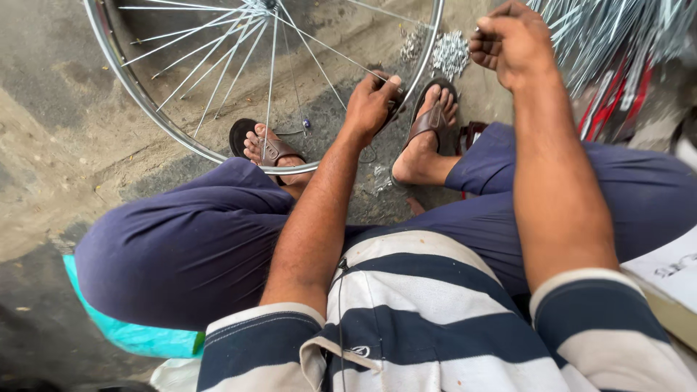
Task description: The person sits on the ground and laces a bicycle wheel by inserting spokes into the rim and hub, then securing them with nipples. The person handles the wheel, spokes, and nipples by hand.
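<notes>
While the wheel rim leans on the floor between both sandalled feet, spokes are being worked.
Left hand has its grip closed on the rim's near edge by a spoke; right hand is raised, fingers pinched on something tiny, seemingly a nipple. Loosen that pinch and it drops among the loose nipple pile.

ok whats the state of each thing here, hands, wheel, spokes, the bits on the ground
left hand: closed on the rim, at a spoke end
right hand: raised, fingers curled, pinching something too small to tell
rim: propped near upright on the ground, between the feet
spokes: fitted in the wheel, fanning from the hub
loose spokes: bundled at the right
nipples: loose in a pile on the ground
sandals: on both feet
</notes>
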